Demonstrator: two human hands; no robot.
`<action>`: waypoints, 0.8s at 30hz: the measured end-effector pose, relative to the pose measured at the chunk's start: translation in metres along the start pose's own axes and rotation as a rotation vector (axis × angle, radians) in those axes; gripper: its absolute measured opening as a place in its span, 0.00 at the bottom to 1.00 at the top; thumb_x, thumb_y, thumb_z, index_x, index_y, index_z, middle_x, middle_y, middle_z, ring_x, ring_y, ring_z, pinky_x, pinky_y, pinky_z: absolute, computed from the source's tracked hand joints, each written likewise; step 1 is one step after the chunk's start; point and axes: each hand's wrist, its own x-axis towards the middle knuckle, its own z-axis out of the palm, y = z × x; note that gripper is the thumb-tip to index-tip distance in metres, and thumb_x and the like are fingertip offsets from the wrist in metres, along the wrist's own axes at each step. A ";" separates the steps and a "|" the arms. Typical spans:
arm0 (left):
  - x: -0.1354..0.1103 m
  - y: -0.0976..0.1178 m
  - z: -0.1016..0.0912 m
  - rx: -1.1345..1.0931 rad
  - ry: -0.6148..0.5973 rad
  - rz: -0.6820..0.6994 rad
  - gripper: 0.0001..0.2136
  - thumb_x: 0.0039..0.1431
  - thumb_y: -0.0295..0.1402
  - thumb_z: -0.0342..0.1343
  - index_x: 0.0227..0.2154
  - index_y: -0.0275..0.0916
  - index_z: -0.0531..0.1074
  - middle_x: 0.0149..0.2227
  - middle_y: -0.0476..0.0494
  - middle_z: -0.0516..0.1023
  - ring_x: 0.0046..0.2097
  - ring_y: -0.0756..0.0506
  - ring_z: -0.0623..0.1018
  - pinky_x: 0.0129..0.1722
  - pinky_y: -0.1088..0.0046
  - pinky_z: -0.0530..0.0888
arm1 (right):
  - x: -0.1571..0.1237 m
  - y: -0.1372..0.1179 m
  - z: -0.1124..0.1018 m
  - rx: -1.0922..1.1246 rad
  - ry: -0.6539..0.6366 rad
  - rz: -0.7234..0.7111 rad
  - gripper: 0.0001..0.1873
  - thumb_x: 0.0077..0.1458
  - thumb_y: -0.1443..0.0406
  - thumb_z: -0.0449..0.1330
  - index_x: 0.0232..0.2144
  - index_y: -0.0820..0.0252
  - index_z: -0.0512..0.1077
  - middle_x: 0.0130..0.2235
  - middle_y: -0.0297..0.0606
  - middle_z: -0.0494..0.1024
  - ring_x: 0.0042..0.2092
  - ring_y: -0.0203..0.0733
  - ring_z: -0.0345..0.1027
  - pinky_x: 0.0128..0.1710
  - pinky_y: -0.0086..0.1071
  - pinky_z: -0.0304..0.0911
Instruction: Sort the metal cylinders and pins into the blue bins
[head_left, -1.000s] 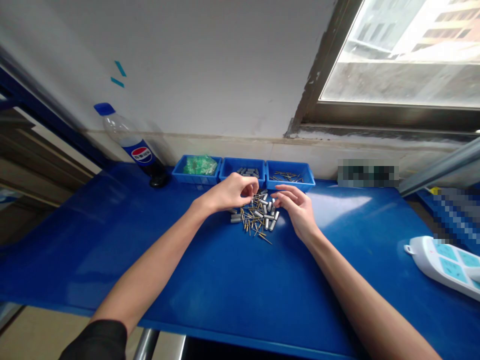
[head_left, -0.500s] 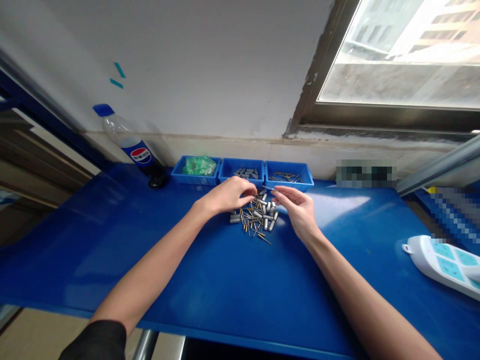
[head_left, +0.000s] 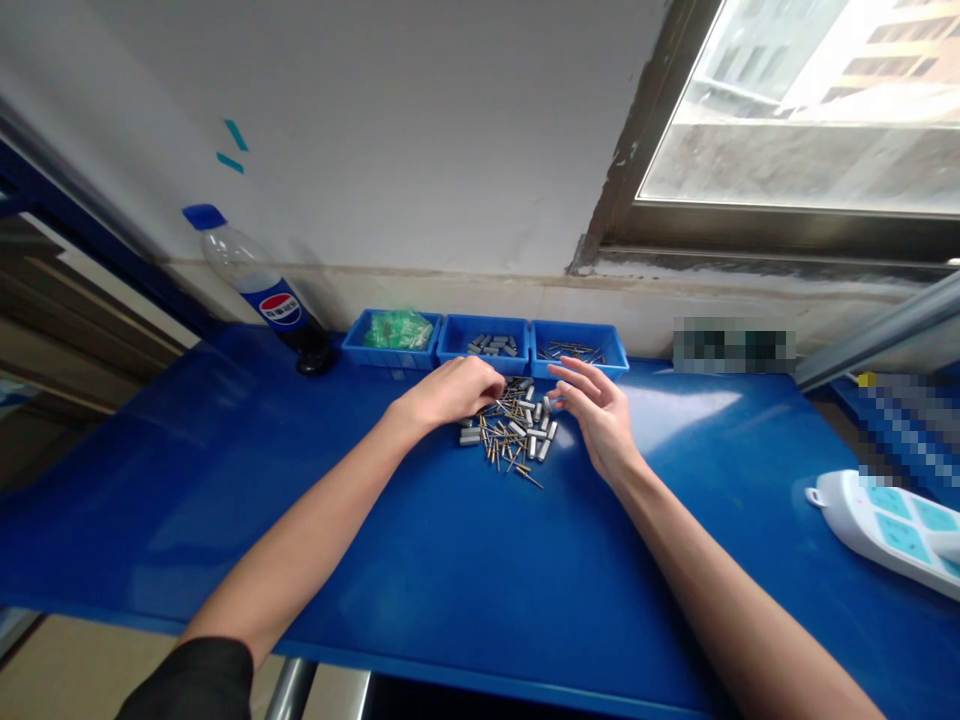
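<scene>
My left hand (head_left: 459,390) is closed in a pinch at the left side of a pile of small metal parts, and what its fingertips hold is hidden. My right hand (head_left: 598,408) is open on the pile's other side, fingers apart, with nothing visible in it. The pile mixes thin brass-and-steel pins (head_left: 493,447) with short silvery metal sleeves (head_left: 546,442), lying in all directions on the blue table (head_left: 420,570). Just behind the hands, a blue bin (head_left: 465,331) contains grey sleeves, and the right-hand bin (head_left: 616,350) contains thin pins.
The left bin (head_left: 358,350) holds a green plastic bag (head_left: 397,330). A cola bottle (head_left: 274,300) stands near the wall at left. To the right, a white power strip (head_left: 855,510) lies on the table. A window (head_left: 795,170) is at the upper right.
The thin pin between my right fingertips is no longer seen there, and those fingers have spread. My left fingers have closed together near the pile.
</scene>
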 end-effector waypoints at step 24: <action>0.000 0.011 0.000 -0.022 0.127 -0.022 0.08 0.66 0.33 0.60 0.38 0.36 0.83 0.38 0.39 0.85 0.40 0.42 0.83 0.39 0.69 0.74 | -0.001 0.004 0.002 -0.071 -0.025 -0.056 0.15 0.52 0.57 0.74 0.41 0.55 0.83 0.39 0.40 0.87 0.41 0.48 0.82 0.49 0.45 0.75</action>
